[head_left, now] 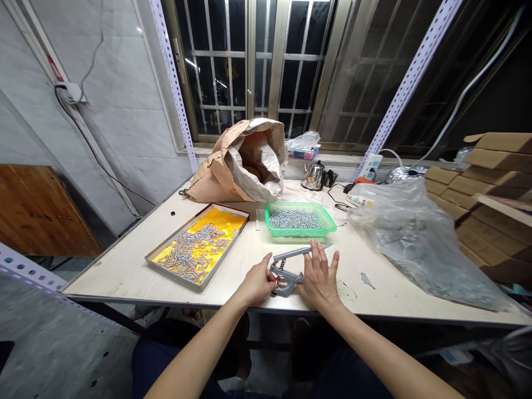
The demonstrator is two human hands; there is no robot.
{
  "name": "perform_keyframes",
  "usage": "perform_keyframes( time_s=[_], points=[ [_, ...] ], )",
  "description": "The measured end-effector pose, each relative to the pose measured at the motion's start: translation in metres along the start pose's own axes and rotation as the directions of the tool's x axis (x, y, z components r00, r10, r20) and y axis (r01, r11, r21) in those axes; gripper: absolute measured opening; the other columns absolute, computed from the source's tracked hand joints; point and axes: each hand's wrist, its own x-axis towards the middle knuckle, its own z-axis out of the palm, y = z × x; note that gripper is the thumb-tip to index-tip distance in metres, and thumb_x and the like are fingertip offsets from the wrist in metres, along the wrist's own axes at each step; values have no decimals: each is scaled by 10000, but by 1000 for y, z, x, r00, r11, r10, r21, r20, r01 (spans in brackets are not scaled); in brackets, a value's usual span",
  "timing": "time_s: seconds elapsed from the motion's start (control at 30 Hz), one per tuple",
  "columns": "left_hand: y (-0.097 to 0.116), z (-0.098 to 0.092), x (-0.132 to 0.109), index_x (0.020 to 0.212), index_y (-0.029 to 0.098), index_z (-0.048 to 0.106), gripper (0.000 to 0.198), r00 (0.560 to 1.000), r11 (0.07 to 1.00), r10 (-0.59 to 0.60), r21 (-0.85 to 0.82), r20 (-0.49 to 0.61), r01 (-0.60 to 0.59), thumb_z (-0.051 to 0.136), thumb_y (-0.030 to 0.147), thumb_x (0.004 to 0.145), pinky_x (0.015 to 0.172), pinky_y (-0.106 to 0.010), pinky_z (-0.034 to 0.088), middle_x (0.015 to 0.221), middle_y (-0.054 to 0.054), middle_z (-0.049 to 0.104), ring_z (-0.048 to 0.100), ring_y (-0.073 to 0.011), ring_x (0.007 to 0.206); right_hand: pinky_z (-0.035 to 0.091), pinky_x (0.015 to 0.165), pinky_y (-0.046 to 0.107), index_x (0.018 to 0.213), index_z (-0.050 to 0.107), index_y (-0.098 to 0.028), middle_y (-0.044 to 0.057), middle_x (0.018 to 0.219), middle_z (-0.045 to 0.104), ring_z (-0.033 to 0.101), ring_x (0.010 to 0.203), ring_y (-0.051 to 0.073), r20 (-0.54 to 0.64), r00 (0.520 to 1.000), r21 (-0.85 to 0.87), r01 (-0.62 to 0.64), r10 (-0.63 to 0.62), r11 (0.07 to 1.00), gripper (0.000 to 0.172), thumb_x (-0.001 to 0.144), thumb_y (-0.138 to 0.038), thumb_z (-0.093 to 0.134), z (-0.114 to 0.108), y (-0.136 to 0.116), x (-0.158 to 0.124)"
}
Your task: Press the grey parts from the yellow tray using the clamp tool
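A grey hand tool [291, 253] with two long handles and a dark coil spring between them lies low over the front of the table. My left hand [258, 281] pinches its left end, close to a small red part. Stretched across the handles, my right hand [319, 277] has its fingers over the upper one and its thumb side against the lower one. Beyond them, a green plastic basket [328, 224] holds many small silvery metal pieces. To the left, a shallow tray [222, 260] with a yellow lining contains loose small metal parts that look like springs.
A large open paper sack [211, 172] leans at the back of the table [120, 271]. A steel kettle [315, 176] stands behind the basket. On the right are a clear plastic bag [407, 227] of parts and stacked cardboard boxes [494, 183]. A small grey scrap [367, 280] lies right of my hands.
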Motion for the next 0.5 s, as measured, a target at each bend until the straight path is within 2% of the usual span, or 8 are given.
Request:
perform_keyframes(
  time_s=[0.1,0.27,0.5],
  points=[
    [0,2,-1,1455,109,219,895,1000,999,-15,-28,2,15,603,70,647,698,-271,471,783,-42,696,646,-180,722,-30,1065,651,1215,470,-19,264,1485,187,70,1388,342,2,1000,-6,-7,7,1000,646,638,-269,622,1,-2,-1],
    [-2,6,-4,1461,89,168,927,999,979,-53,-199,2,52,623,51,654,701,-267,472,768,-49,689,647,-173,727,-45,1059,652,1228,465,-13,261,1491,163,43,1392,342,23,1000,-15,-11,11,1000,685,626,-291,639,0,-2,-2],
    [-15,8,-7,1452,89,174,951,997,926,-68,-373,-26,53,688,88,652,716,-268,453,708,-23,667,638,-163,725,-44,1067,638,1231,466,-26,238,1489,206,82,1389,329,22,999,22,-28,27,999,593,698,-267,567,2,-4,-2]
  ],
)
